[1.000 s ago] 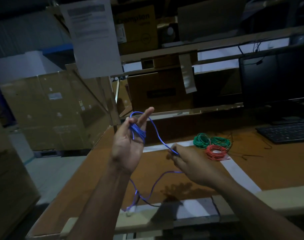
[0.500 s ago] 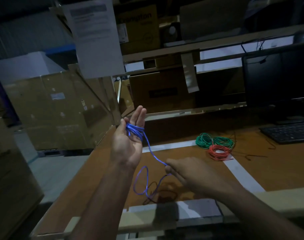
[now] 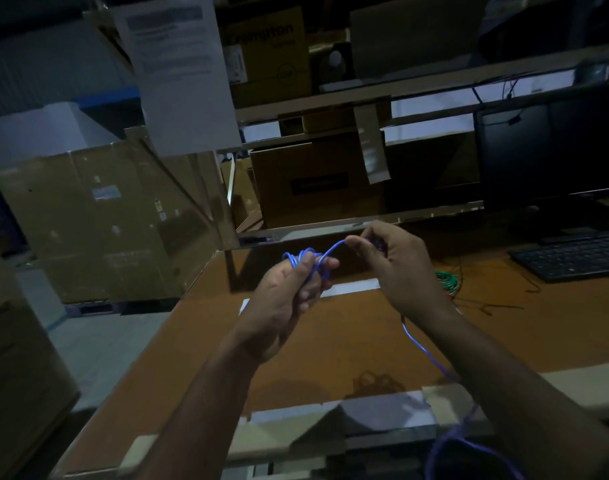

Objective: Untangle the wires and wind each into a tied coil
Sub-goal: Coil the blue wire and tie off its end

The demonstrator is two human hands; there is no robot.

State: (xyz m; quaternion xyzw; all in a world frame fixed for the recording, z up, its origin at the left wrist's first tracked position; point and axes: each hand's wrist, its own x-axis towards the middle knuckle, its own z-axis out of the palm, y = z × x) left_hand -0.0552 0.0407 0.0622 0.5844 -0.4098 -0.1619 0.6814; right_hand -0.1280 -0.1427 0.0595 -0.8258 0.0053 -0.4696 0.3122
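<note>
Mid-wind here: left hand [image 3: 289,292] curled round the bundled loops of thin blue plastic-coated wire [image 3: 305,259], held above the brown worktop [image 3: 331,341]. Right hand [image 3: 393,261] pinching the strand just right of it, slack trailing down-right past the near edge.

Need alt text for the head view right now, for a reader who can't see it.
Left hand grips a small bundle of blue wire above a brown table, while the right hand pinches the strand leading off it. Green coils lie partly hidden behind the right wrist.
</note>
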